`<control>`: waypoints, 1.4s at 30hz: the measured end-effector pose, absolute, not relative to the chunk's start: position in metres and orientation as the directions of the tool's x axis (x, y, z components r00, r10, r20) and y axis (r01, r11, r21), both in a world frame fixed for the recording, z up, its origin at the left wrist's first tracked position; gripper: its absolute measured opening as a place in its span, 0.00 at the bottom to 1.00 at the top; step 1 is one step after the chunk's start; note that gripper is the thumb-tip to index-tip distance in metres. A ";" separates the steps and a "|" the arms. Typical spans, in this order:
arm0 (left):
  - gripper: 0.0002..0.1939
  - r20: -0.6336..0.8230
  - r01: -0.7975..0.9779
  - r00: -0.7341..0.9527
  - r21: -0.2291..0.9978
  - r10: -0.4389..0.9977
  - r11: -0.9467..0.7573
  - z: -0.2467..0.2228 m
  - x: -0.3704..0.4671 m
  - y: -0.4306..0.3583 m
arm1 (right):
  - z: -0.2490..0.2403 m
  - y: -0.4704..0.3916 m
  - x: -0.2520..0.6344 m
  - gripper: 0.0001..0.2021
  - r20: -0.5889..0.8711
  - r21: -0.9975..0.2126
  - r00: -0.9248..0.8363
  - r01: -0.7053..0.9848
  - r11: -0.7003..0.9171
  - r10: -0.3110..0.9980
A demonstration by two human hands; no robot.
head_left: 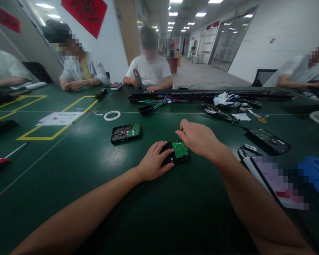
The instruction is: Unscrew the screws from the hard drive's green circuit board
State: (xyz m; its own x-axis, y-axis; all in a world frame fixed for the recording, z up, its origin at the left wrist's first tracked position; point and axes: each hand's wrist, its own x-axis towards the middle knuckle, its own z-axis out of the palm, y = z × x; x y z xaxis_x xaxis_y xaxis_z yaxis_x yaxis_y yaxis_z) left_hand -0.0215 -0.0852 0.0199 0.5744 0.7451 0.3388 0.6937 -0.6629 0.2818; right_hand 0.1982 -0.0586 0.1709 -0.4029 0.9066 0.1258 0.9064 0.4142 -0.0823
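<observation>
A black hard drive with a green circuit board lies on the green table. My left hand rests over the drive's left part, fingers spread and pressing on its surface. Above the board's right side, my right hand is closed around a small tool with a yellow handle; most of the tool is hidden by the fingers, and its thin shaft slants down to the board. A second hard drive lies to the left, and a third to the right.
A white tape ring and a paper sheet lie left. Cable bundles and gloves are farther back. A red-handled screwdriver is far left, a tablet right. Several people sit around the table, one holding a power tool.
</observation>
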 end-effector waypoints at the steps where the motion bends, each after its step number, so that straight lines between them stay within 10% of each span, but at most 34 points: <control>1: 0.31 0.339 0.693 0.575 0.282 0.745 -0.663 0.020 -0.021 -0.085 | 0.171 -0.058 0.199 0.11 0.122 -0.087 -0.429 0.894 0.440 0.895; 10: 0.31 0.333 0.696 0.575 0.281 0.747 -0.661 0.019 -0.022 -0.085 | 0.172 -0.056 0.207 0.16 0.129 -0.283 -0.653 0.697 0.659 0.746; 19: 0.31 0.333 0.693 0.578 0.283 0.745 -0.663 0.021 -0.021 -0.085 | 0.171 -0.058 0.201 0.10 0.118 -0.076 -0.452 0.884 0.462 0.884; 28: 0.31 0.337 0.693 0.577 0.281 0.744 -0.664 0.021 -0.021 -0.086 | 0.172 -0.054 0.211 0.16 0.104 -0.323 -0.673 0.674 0.665 0.732; 36: 0.31 0.338 0.691 0.572 0.291 0.747 -0.661 0.019 -0.022 -0.085 | 0.176 -0.063 0.200 0.18 0.093 -0.051 -0.400 0.913 0.406 0.912; 42: 0.31 0.336 0.695 0.573 0.284 0.747 -0.661 0.022 -0.021 -0.086 | 0.178 -0.063 0.204 0.09 0.083 -0.095 -0.556 0.821 0.562 0.827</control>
